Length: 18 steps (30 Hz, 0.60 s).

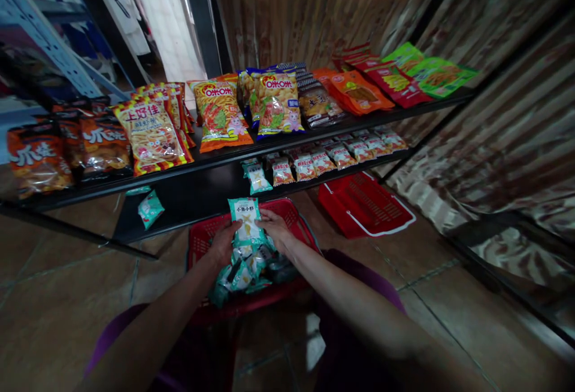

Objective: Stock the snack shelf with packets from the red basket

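Note:
Between my two hands I hold up a small teal-and-white snack packet [247, 219], its printed front facing me. My left hand [224, 241] grips its left edge, and my right hand [275, 228] closes on its right edge. Just below, a heap of similar teal packets [247, 269] lies in a red shopping basket [287, 205]. One more teal packet [257, 176] stands on the lower shelf, left of a row of small red-and-white packets [305, 166]. Another teal packet [151, 208] lies tilted at that shelf's left end.
The upper black shelf [224, 155] holds orange-black bags [105, 143], yellow-red bags [155, 131], noodle-snack bags [222, 111] and green bags [442, 75]. A second red basket [366, 203] sits on the tiled floor to the right. A corrugated wall [323, 15] stands behind.

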{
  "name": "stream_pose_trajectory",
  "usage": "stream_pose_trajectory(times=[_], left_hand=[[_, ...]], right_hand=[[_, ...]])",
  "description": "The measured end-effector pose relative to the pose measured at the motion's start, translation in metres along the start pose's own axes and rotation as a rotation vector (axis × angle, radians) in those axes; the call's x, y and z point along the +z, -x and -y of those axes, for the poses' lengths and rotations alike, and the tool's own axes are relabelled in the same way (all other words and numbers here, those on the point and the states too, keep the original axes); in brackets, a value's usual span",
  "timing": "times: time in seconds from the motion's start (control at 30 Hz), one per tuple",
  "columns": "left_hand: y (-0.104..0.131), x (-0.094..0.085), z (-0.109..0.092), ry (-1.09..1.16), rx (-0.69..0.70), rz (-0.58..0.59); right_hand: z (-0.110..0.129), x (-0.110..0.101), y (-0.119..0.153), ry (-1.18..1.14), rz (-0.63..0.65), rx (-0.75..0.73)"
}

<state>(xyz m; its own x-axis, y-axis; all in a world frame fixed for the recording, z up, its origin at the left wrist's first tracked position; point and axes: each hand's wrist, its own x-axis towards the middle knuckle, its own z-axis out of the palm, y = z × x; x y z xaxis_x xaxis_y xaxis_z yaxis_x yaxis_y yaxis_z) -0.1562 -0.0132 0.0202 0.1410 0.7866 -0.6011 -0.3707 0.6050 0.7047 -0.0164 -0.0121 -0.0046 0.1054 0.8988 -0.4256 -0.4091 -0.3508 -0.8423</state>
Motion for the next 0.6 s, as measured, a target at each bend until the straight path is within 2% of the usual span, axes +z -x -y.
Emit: stream_pose_trajectory(times=[0.17, 0.27, 0.4, 0.5, 0.6], left_hand=[[0.003, -0.012, 0.002, -0.017, 0.042, -0.086], [-0.006, -0.026, 0.005, 0.053, 0.050, -0.041], [-0.015, -0.046, 0.008, 0.079, 0.023, -0.002], [-0.014, -0.057, 0.006, 0.020, 0.007, -0.008], [-0.009, -0.065, 0.002, -0.024, -0.004, -0.026]], right_hand=[[-0.001, 0.009, 0.003, 0.063, 0.048, 0.011], [-0.008, 0.019, -0.006, 0.070, 0.025, 0.069], [-0.013, 0.038, -0.021, -0.041, 0.058, 0.227], [-0.014, 0.051, -0.030, -0.076, 0.091, 0.364], [-0.016, 0.059, -0.032, -0.082, 0.094, 0.434]])
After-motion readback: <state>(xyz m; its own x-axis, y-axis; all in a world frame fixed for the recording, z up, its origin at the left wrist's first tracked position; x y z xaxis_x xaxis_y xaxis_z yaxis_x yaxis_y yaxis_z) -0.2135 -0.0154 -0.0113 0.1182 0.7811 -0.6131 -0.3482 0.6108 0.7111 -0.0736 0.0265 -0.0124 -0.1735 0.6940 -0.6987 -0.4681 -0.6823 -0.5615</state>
